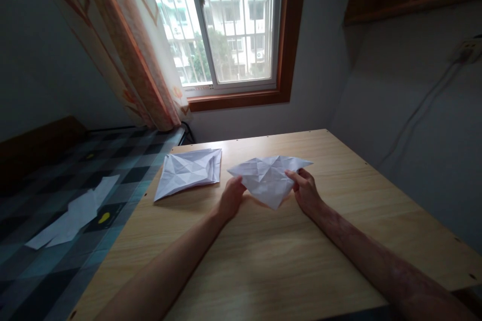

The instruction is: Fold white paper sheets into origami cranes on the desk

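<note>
Wooden table; over it, left hand and right hand pinch folded paper by the edges, sensibly: probably light, easily crushed.

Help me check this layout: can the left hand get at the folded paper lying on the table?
Probably yes: the folded paper lies close by the left hand, with nothing visible between them. That hand holds the creased sheet, though, so it likely must let go first.

The folded paper was white, as was the paper stack near the far left corner of the table, itself pale tan, wood-grained. The curtain bore orange flowers; the bedsheet, black and grey-blue checks.
</note>
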Action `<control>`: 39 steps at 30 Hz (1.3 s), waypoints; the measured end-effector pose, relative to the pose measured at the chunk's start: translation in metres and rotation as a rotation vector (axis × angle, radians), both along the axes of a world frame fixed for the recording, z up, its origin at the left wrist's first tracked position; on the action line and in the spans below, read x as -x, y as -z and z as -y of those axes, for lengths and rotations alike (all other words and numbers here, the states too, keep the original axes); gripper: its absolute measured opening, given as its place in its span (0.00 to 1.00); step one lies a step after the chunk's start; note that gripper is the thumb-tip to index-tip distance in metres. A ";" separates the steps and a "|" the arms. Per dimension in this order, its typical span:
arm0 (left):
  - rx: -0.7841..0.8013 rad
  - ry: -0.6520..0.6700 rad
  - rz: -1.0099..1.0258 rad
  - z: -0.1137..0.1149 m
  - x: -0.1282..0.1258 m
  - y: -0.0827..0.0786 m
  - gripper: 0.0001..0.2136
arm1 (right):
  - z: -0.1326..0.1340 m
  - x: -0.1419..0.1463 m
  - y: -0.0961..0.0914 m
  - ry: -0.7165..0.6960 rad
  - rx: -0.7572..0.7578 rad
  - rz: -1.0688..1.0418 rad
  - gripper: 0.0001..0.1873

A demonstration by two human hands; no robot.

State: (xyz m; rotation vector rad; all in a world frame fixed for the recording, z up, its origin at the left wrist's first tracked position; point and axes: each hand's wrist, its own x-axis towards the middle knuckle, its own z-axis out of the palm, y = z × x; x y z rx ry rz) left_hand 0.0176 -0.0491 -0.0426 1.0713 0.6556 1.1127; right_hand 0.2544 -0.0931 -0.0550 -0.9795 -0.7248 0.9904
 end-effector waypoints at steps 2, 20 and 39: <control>0.118 0.035 0.141 -0.001 0.002 -0.008 0.38 | 0.000 -0.004 -0.005 -0.058 0.017 -0.029 0.14; -0.007 -0.148 -0.065 -0.008 -0.009 0.001 0.22 | 0.004 -0.011 -0.016 -0.373 0.061 -0.001 0.30; -0.217 -0.416 -0.471 -0.012 0.001 0.009 0.21 | -0.012 -0.035 0.000 0.131 0.115 0.734 0.30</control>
